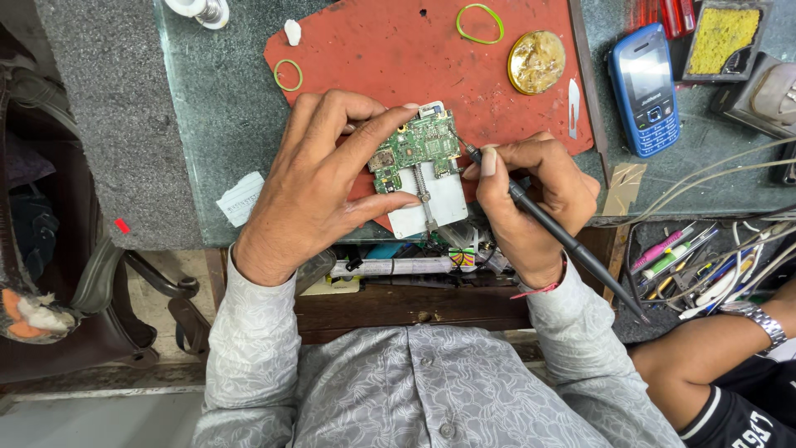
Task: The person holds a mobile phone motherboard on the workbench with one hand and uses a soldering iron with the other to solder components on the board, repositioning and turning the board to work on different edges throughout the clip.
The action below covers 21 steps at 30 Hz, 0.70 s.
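A small green circuit board [419, 148] is clamped on a white metal holder [441, 203] over a red mat [390, 50]. My left hand [319, 178] grips the board and holder from the left, thumb below and fingers above. My right hand [535, 199] holds a thin black soldering iron [572, 245] like a pen. Its tip touches the right edge of the board.
On the mat lie two green rubber bands [479, 22], a round tin of brownish paste [536, 61] and a small blade. A blue keypad phone [644, 87] and a yellow sponge [723, 35] sit at the right. Another person's arm with a wristwatch [759, 319] is at lower right, beside a tray of tools [680, 257].
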Available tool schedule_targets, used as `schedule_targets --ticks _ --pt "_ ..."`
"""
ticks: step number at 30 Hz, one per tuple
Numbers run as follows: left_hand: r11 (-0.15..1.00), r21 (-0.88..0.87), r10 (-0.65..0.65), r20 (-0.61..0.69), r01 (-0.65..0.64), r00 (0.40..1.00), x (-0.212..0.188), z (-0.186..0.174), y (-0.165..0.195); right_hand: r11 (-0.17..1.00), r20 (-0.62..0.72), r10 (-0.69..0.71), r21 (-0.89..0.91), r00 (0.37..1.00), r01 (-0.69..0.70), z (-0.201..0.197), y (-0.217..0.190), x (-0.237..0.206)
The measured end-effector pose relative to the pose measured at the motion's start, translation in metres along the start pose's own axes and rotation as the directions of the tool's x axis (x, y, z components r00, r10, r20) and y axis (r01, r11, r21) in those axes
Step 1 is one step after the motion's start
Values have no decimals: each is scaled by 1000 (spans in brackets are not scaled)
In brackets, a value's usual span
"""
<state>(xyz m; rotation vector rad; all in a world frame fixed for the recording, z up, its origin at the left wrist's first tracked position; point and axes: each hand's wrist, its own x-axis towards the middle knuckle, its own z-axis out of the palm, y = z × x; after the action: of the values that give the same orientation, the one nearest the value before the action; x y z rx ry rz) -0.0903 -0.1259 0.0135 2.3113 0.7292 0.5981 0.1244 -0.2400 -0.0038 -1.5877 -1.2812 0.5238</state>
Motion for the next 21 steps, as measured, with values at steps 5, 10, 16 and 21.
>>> schedule_targets --ticks 5,10,16,21 --pt "1000 -4 -2 -2 2 1000 0 2 0 1000 7 6 -6 1000 -6 -1 -1 0" --pt "1000 1 -1 3 1 1000 0 1 0 1000 19 -30 1 999 30 -1 1 1" --pt "1000 14 -18 6 18 1000 0 0 2 999 40 -5 33 999 3 -4 1 1" --pt "1000 5 -12 4 12 1000 1 1 2 999 46 1 37 999 -3 -5 0 3"
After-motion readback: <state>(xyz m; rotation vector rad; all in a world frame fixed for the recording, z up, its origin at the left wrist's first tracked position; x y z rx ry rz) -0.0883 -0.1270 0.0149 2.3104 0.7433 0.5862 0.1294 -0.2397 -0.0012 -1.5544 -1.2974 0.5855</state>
